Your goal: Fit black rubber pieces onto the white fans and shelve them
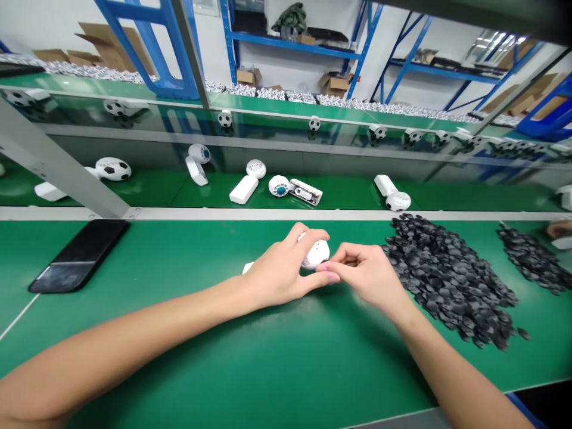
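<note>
My left hand (286, 268) is shut around a white handheld device with a round, ball-shaped head (316, 253). Only the head and the end of its white handle (248, 267) show past my fingers. My right hand (361, 274) sits just to the right, its fingertips pinched together against the head. Whatever lies between those fingertips is hidden. Right of my right hand is a large heap of small black patches (447, 280) on the green bench top (134, 333).
A black phone (79, 256) lies face up at the bench's left. Beyond a grey rail (286, 214), a green conveyor belt (339, 193) carries several white devices with football-patterned heads. A second black heap (529, 259) and a co-worker's hand (558, 229) are at far right. Blue shelving stands behind.
</note>
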`<action>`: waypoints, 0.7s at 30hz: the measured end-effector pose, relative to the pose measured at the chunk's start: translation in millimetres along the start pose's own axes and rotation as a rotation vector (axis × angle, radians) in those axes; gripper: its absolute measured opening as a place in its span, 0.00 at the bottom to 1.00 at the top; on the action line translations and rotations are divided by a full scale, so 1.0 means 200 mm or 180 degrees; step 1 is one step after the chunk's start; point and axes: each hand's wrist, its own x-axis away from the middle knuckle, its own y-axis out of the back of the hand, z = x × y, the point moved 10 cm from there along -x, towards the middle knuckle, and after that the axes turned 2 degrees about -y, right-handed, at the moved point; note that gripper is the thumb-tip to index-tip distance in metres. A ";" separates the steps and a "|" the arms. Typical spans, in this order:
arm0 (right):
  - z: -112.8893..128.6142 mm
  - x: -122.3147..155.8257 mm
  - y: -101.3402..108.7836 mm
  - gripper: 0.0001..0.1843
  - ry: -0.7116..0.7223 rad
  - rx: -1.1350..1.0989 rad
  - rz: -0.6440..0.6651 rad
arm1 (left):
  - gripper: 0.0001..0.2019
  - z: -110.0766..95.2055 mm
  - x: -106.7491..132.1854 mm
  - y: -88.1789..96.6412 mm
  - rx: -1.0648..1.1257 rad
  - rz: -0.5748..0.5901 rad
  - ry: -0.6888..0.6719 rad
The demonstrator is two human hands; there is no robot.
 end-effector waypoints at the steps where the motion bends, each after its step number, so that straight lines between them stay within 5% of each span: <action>1: 0.00 0.00 0.00 0.16 0.0047 0.0073 -0.0010 | 0.31 -0.01 0.00 0.00 -0.0007 0.0038 -0.0029; 7: 0.08 0.01 -0.02 0.16 0.0729 0.0708 0.0982 | 0.36 -0.01 -0.02 -0.01 0.0140 0.0355 0.0023; 9: 0.04 -0.01 0.07 0.17 0.0606 0.0847 0.1046 | 0.30 0.00 -0.03 -0.01 0.0261 0.0486 0.0145; 12: -0.07 -0.07 0.28 0.18 0.0255 0.1436 0.0598 | 0.22 0.01 -0.04 0.00 0.0587 0.0573 0.0263; 15: -0.17 -0.10 0.35 0.16 0.0032 0.1795 0.0635 | 0.21 0.01 -0.03 0.04 0.0827 0.0432 0.0328; 21: -0.18 -0.10 0.26 0.14 0.0281 0.1843 0.0914 | 0.23 -0.05 0.01 0.12 0.0690 -0.0215 -0.0148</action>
